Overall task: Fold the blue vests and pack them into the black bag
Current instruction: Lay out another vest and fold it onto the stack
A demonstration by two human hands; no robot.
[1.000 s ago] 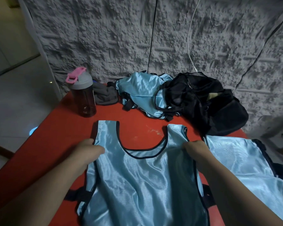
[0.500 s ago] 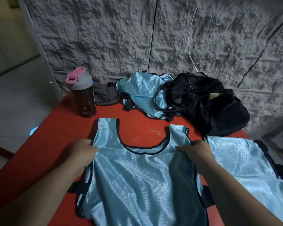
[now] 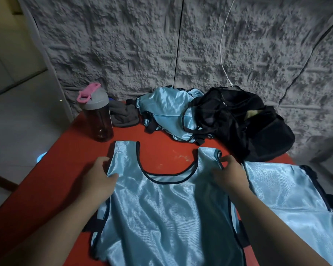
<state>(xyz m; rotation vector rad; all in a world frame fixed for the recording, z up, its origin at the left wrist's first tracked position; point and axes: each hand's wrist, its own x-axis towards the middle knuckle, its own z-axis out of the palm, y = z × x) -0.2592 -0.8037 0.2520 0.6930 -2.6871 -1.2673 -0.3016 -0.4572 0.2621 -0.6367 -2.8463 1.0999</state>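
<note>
We are looking down at a shiny light-blue vest with black trim [image 3: 167, 212] lying flat on the red desk [image 3: 46, 189], neck opening toward the wall. Our left hand [image 3: 98, 181] is pinching the vest's left shoulder strap, thumb on top of the fabric, a narrow grip. Our right hand [image 3: 229, 173] is pinching the right shoulder strap at its outer edge, fingers curled round the trim. A second flat blue vest [image 3: 288, 192] is lying just beside it on the right. A crumpled heap of blue vests [image 3: 167, 114] is sitting at the back, touching the open black fabric bag [image 3: 248, 123]. A dark bottle with grey lid and pink clip [image 3: 99, 116] is standing upright beside a grey cloth [image 3: 123, 116].
</note>
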